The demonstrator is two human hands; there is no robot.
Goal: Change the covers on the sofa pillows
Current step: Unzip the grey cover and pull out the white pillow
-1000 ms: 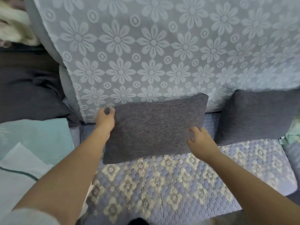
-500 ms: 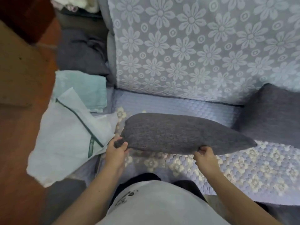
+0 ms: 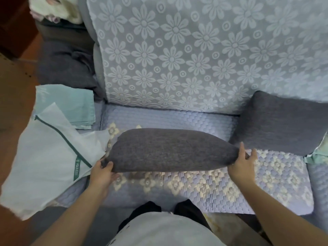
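A dark grey pillow is held flat just above the quilted sofa seat. My left hand grips its near left corner, thumb on top. My right hand holds the right end, thumb over the top edge and fingers spread behind it. A second grey pillow leans against the flowered sofa back at the right. Folded mint-green covers lie at the left of the seat. Beside them a white zip bag with a green trim hangs over the edge.
A crumpled dark grey cloth lies on the left armrest area. White fabric sits at the top left. Another mint-green piece shows at the right edge. Brown wooden floor runs along the left. My legs stand against the seat front.
The pillow came off the sofa back, where it stood upright, and was pulled toward me and turned flat over the seat. My right hand slid out to its right end.
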